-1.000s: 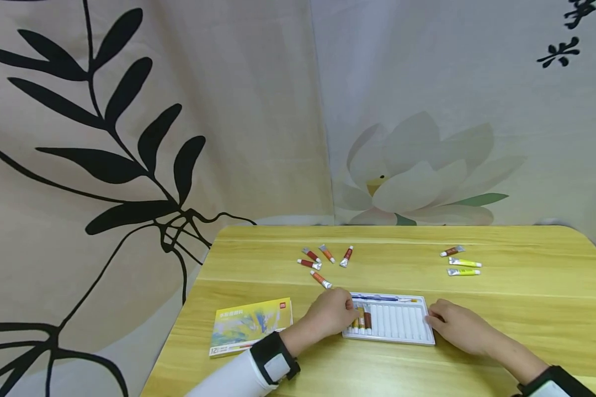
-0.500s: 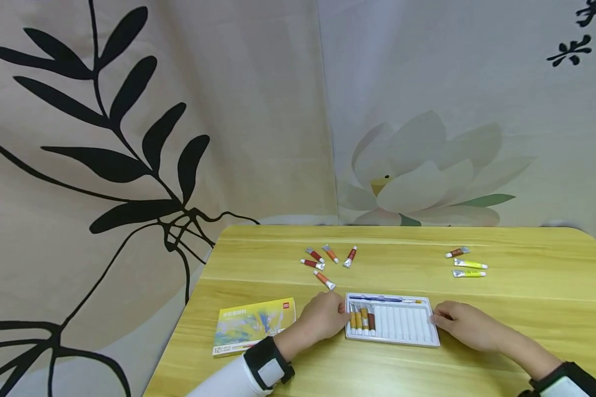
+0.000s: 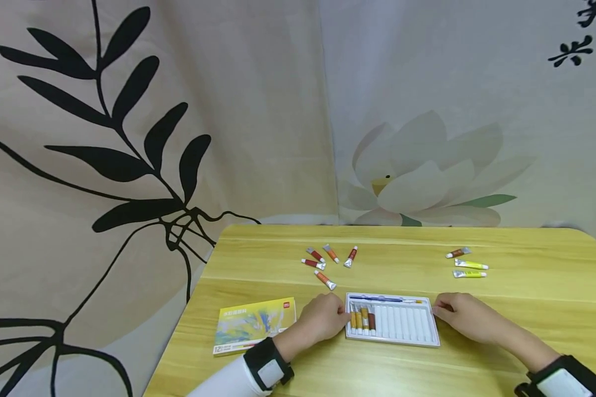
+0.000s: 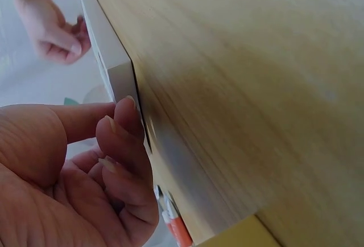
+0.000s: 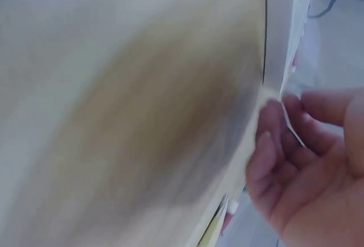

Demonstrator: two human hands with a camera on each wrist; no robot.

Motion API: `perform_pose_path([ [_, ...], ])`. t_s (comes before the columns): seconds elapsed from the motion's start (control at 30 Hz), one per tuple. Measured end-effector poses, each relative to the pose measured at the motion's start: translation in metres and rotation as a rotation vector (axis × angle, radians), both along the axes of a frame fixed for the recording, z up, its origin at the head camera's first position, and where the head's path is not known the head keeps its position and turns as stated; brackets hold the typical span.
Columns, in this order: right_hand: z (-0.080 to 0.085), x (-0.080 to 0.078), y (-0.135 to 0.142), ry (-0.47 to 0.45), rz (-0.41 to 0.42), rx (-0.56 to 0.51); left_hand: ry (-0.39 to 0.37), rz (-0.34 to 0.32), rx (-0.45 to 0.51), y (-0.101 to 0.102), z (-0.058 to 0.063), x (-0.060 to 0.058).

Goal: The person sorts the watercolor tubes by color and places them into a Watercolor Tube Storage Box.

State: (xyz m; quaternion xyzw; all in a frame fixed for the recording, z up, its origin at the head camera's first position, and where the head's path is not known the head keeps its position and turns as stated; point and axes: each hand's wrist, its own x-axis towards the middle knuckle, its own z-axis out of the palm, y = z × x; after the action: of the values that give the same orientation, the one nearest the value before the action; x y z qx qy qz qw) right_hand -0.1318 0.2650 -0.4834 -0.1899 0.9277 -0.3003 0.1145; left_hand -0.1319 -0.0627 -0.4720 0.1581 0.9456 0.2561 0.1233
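A white plastic paint tray (image 3: pixel 407 325) lies on the table with a blue-handled paintbrush (image 3: pixel 377 299) along its top. Several ochre and brown paint tubes (image 3: pixel 365 318) fill its left slots; the slots on the right hold none. My left hand (image 3: pixel 323 317) pinches the tray's left edge; in the left wrist view its thumb and fingertips meet at the tray's corner (image 4: pixel 120 76). Just off the right edge is my right hand (image 3: pixel 469 317), fingers loosely curled and holding nothing. The right wrist view shows those fingers (image 5: pixel 264 156) beside the tray's end, apart from it.
Several red and orange paint tubes (image 3: pixel 324 279) lie scattered behind the tray's left side. At the back right are a brown tube (image 3: pixel 458 252) and two yellow tubes (image 3: pixel 469 274). A yellow paint box (image 3: pixel 255 325) lies left of the tray on the wooden table (image 3: pixel 377 369).
My left hand has shifted from over the tubes to the tray's left edge, uncovering them. My right hand has let go of the right edge and moved slightly away. The view has shifted a little.
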Motion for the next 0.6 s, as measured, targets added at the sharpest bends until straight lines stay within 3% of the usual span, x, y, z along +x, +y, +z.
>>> perform_pose_path([
  [0.23,0.004,-0.033,0.022,0.322,-0.179,0.075,-0.006,0.000,-0.028,0.001,-0.001,0.000],
  [0.33,0.003,-0.049,0.034,0.457,-0.215,0.096,-0.002,0.002,-0.037,0.002,-0.001,0.000],
  [0.43,-0.001,-0.065,0.044,0.519,-0.216,0.128,-0.007,0.007,-0.046,0.002,-0.001,0.000],
  [0.6,-0.010,-0.086,0.057,0.510,-0.204,0.232,-0.015,0.010,-0.051,0.003,0.000,0.001],
])
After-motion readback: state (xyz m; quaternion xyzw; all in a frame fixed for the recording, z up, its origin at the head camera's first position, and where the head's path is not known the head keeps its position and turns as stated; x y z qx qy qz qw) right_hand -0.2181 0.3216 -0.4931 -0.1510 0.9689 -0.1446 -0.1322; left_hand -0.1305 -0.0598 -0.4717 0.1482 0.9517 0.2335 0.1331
